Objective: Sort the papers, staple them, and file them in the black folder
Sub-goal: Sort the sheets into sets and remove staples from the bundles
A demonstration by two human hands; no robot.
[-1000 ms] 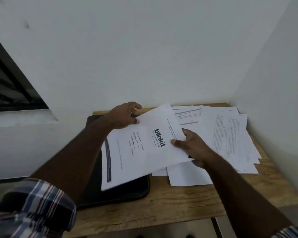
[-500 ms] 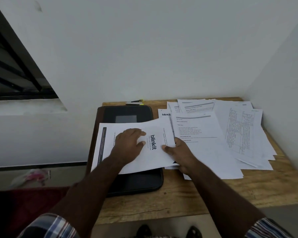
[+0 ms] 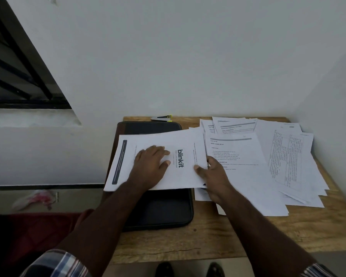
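Observation:
A white sheet printed "blinkit" (image 3: pixel 180 172) lies across the black folder (image 3: pixel 160 210) on the left of the wooden table. My left hand (image 3: pixel 150 166) rests flat on this sheet with its fingers spread. At the sheet's right edge my right hand (image 3: pixel 212 174) pinches it, thumb on top. To the right, a loose spread of several printed papers (image 3: pixel 268 162) covers the table. A small stapler (image 3: pixel 161 118) with a yellow end lies at the back edge behind the folder.
The wooden table (image 3: pixel 208 242) stands in a corner, with white walls behind and to the right. A barred window (image 3: pixel 18 76) is at the upper left. My shoes (image 3: pixel 188 269) show under the table's front edge.
The "blinkit" sheet was held up in the air a second ago; it has come down flat onto the black folder. My left hand moved from its top edge to lie flat on it.

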